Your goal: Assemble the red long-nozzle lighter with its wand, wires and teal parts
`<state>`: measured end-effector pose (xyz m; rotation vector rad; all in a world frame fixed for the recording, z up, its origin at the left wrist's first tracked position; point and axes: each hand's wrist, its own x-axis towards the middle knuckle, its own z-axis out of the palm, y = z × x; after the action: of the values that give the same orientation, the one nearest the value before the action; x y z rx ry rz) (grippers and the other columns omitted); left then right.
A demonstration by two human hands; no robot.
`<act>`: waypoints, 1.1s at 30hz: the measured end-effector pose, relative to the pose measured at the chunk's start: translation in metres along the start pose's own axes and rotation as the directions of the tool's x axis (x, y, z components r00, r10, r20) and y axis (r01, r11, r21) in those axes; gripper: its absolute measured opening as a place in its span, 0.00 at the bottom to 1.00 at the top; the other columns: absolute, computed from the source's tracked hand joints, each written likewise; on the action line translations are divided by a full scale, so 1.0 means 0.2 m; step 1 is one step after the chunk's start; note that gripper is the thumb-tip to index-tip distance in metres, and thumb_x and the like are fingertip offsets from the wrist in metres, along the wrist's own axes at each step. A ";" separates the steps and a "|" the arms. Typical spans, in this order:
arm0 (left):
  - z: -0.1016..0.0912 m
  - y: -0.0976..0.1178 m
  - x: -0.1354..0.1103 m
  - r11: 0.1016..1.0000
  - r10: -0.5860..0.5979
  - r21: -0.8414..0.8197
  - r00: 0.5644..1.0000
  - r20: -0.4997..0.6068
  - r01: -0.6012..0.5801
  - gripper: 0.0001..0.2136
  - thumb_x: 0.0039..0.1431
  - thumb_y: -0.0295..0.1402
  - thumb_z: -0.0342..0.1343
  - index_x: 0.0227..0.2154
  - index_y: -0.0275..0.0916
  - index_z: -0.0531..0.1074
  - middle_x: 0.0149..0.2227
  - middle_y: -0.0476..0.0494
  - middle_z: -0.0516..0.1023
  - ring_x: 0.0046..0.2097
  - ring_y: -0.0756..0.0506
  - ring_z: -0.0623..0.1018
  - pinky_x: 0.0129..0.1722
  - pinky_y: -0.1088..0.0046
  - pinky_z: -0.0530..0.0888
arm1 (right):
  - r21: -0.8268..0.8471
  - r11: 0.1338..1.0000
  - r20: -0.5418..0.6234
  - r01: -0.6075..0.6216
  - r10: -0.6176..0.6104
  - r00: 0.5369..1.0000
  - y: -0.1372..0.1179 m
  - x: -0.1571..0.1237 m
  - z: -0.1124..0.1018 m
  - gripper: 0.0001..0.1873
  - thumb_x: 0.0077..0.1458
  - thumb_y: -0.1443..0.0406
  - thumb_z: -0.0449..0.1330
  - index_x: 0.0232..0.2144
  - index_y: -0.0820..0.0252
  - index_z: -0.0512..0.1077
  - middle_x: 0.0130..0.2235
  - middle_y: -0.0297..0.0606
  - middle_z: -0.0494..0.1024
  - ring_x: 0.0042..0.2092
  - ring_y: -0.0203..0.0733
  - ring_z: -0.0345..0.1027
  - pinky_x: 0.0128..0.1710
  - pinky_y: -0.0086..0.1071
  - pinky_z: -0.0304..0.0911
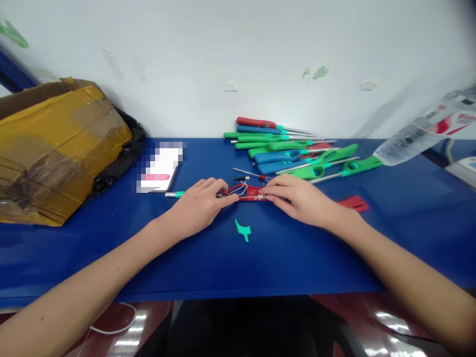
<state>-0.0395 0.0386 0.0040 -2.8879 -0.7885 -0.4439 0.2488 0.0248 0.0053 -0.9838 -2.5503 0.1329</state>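
My left hand (197, 206) is closed round the left part of an opened red stick lighter (253, 191), whose metal tube end (170, 195) sticks out past the knuckles. A white wire (241, 189) loops from the lighter's inside to a small black part with a white tip (241, 178). From the other side my right hand (297, 198) pinches at small parts inside the red casing; its fingertips hide what they grip. A loose turquoise trigger (243, 229) lies in front of the lighter. Beyond the right wrist is a separate red casing piece (355, 204).
Several assembled stick lighters (282, 144) are heaped near the wall, with a screwdriver (253, 173) before them. A phone (159, 171) and a taped cardboard box (63, 148) are at left. A plastic bottle (420, 129) leans at right on the blue table (223, 272).
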 end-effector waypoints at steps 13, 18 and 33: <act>0.02 -0.02 -0.02 0.986 -0.049 -0.161 0.999 -0.006 0.047 0.16 0.69 0.27 0.44 0.52 0.44 0.74 0.43 0.40 0.69 0.43 0.44 0.71 0.42 0.65 0.72 | -0.039 0.993 -0.041 0.111 -0.113 0.993 -0.04 0.06 0.09 0.15 0.65 0.68 0.53 0.48 0.57 0.77 0.47 0.44 0.78 0.48 0.47 0.69 0.48 0.44 0.69; 0.03 -0.02 -0.02 0.983 -0.053 -0.175 0.999 -0.010 0.050 0.16 0.69 0.26 0.45 0.51 0.44 0.74 0.44 0.40 0.69 0.44 0.44 0.71 0.44 0.65 0.72 | -0.087 0.981 -0.069 0.173 -0.179 0.981 -0.03 0.06 0.09 0.14 0.65 0.69 0.53 0.44 0.60 0.78 0.45 0.44 0.81 0.49 0.48 0.71 0.50 0.45 0.69; 0.03 -0.01 -0.01 0.978 -0.080 -0.193 0.997 0.003 0.079 0.16 0.69 0.26 0.44 0.50 0.44 0.74 0.44 0.41 0.68 0.43 0.44 0.70 0.44 0.63 0.71 | -0.033 0.985 -0.005 0.171 -0.172 0.985 -0.05 0.08 0.09 0.20 0.61 0.74 0.51 0.51 0.60 0.75 0.50 0.45 0.76 0.52 0.49 0.65 0.52 0.45 0.67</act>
<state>-0.0408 0.0397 -0.0029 -3.0385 -0.9103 -0.5661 0.2242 0.0282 -0.0028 -0.7692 -2.6231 0.0391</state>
